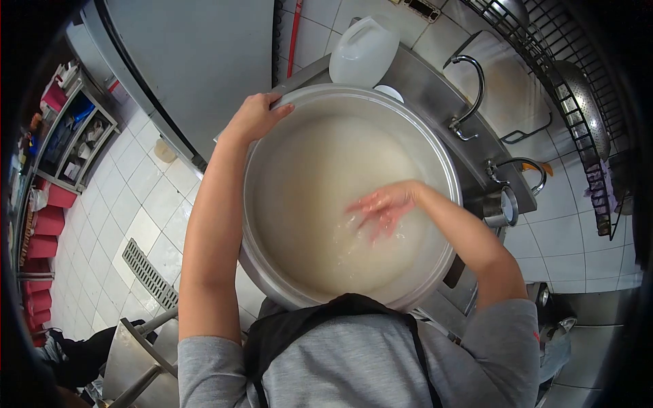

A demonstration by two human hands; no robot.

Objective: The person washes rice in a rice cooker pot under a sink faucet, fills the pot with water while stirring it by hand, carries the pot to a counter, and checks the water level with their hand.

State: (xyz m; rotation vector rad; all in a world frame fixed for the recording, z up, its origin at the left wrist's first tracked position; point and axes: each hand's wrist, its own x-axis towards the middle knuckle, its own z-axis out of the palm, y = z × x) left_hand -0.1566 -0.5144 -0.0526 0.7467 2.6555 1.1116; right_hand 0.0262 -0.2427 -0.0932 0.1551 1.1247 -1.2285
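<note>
A large metal pot stands before me, filled with cloudy, whitish liquid. My left hand grips its rim at the upper left, thumb on the inner side and fingers curled over the edge. Over the right half of the pot, my right hand is at the liquid's surface with its fingers apart, slightly blurred. Small splashes and bubbles show around those fingertips. I see nothing held in that hand. Whatever lies deeper in the pot is hidden by the cloudy liquid.
Behind the pot runs a steel sink with two curved faucets. A white plastic container and a small metal pot stand beside it. A wire rack hangs at right; a floor drain lies left.
</note>
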